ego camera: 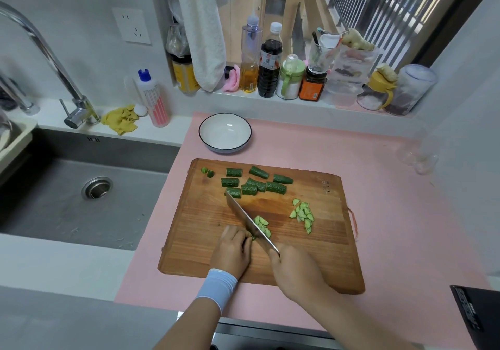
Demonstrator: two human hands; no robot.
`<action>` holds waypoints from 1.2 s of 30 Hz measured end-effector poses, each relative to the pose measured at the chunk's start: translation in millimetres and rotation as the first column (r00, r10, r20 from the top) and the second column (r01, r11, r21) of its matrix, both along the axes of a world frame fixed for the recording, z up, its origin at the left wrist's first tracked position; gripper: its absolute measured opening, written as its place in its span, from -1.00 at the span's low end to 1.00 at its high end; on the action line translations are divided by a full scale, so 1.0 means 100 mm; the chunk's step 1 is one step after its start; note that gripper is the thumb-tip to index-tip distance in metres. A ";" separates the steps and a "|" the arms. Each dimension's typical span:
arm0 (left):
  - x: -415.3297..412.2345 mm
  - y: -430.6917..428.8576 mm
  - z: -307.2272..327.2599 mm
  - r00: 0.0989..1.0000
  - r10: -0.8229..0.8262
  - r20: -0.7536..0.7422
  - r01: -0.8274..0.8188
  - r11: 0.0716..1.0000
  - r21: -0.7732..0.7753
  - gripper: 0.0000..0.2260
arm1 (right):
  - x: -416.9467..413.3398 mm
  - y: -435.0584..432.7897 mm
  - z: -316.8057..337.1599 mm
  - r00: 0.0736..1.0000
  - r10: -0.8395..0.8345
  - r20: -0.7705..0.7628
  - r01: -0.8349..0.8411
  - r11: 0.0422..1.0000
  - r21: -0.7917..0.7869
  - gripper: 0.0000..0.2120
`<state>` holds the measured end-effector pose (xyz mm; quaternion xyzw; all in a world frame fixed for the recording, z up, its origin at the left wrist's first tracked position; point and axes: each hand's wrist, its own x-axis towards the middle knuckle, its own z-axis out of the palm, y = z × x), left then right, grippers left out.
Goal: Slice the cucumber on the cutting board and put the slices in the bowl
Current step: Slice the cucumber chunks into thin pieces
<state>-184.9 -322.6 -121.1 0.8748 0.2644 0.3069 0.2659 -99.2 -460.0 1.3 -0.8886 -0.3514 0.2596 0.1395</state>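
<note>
cutting board (pixel 332 241): one, wooden, mid-frame on the pink surface (pixel 378 187).
bowl (pixel 225 132): one, white with a dark rim, above the board and apart from it.
cucumber chunks (pixel 255 184): about eight, clustered along the board's upper edge; two small end pieces (pixel 203 170) at its upper left corner.
slices: two heaps of half-rounds on the board, one right of centre (pixel 303 215), one just beside the blade (pixel 262 225).
knife (pixel 251 222): one, its blade lying diagonally with the tip touching the nearest chunk.
left hand (pixel 234 247): fingers curled down on a cucumber piece (pixel 253 238), mostly hidden, against the blade.
right hand (pixel 293 268): closed round the knife handle.
</note>
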 end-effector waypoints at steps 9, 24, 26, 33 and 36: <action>0.01 -0.01 0.02 1.000 -0.005 0.004 0.005 1.000 0.001 -0.85 | -0.01 -0.15 -0.02 1.000 0.008 0.013 -0.008 1.000 -0.003 -0.63; -0.02 -0.03 0.04 1.000 0.001 -0.027 -0.001 1.000 0.010 -0.85 | 0.08 0.21 -0.10 0.998 0.000 -0.063 -0.001 1.000 -0.015 -0.74; -0.01 -0.03 0.05 1.000 0.012 -0.021 -0.011 1.000 0.003 -0.85 | 0.07 0.21 -0.10 0.999 -0.002 -0.054 0.001 1.000 -0.014 -0.74; -0.02 -0.03 0.07 1.000 0.019 -0.009 -0.019 1.000 0.004 -0.87 | 0.00 0.07 -0.04 1.000 0.014 -0.007 -0.014 1.000 -0.005 -0.75; -0.01 -0.03 0.08 1.000 0.019 -0.001 -0.019 1.000 0.009 -0.88 | 0.00 -0.04 0.00 1.000 0.006 -0.006 -0.006 1.000 -0.007 -0.67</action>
